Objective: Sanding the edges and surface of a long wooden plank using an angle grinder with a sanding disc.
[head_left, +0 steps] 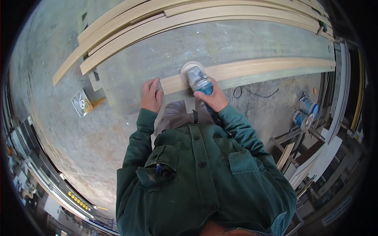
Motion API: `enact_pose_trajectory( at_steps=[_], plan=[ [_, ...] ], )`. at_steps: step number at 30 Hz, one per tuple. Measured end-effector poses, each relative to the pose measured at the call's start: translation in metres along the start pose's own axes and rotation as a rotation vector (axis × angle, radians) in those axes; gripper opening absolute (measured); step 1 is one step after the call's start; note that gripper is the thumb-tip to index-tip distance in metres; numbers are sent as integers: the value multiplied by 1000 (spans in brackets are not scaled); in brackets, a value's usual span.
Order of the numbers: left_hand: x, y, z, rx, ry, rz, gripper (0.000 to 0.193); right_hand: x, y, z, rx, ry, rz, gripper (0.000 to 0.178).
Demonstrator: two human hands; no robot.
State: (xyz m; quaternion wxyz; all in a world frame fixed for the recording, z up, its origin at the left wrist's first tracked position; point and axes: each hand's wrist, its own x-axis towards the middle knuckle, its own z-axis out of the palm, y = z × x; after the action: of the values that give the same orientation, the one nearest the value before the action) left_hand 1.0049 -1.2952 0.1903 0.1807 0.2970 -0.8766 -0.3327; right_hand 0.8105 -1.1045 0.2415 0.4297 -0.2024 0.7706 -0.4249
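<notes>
My right hand [213, 96] is wrapped around the blue body of an angle grinder [199, 80]. Its silver head carries a pale round disc [184, 73], which sits over a long, light wooden board [256, 68] near the board's left end. Just past that end, my left hand [151, 95] is closed on a small grey block [159, 86]. The block lies against or very near the board's end; whether they touch, I cannot tell. The grinder's lower body is partly hidden by my right hand and sleeve.
Several long wooden strips [165, 24] lie along the far side of the greenish worktop [236, 43]. A clear plastic tray with a brush [83, 104] rests at left. A dark cord [256, 95] runs right, towards blue-and-white buckets [308, 107]. Metal racking [283, 137] stands lower right.
</notes>
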Motion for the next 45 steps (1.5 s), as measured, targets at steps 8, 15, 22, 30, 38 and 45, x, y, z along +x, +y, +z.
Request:
enact_pose_trajectory(
  at_steps=[8,15,22,30,38,45],
  plan=[
    [32,-11,14,-45,-154,-176,16,-8,51,-121,43,413,121,67],
    [41,-11,8,-168,-222,-368,14,-1,78,-172,360,563,219,63],
    [40,-29,6,-200,-248,-343,19,-12,26,-94,10,342,153,67],
    [16,-40,-36,-263,-140,-314,23,-12,-2,50,-4,-29,-90,94],
    [-1,-65,-63,-225,-104,-279,25,-32,-9,91,-234,-225,-12,103],
    [34,-26,-29,-157,-165,5,24,-54,15,73,-198,-98,-8,103]
  ],
)
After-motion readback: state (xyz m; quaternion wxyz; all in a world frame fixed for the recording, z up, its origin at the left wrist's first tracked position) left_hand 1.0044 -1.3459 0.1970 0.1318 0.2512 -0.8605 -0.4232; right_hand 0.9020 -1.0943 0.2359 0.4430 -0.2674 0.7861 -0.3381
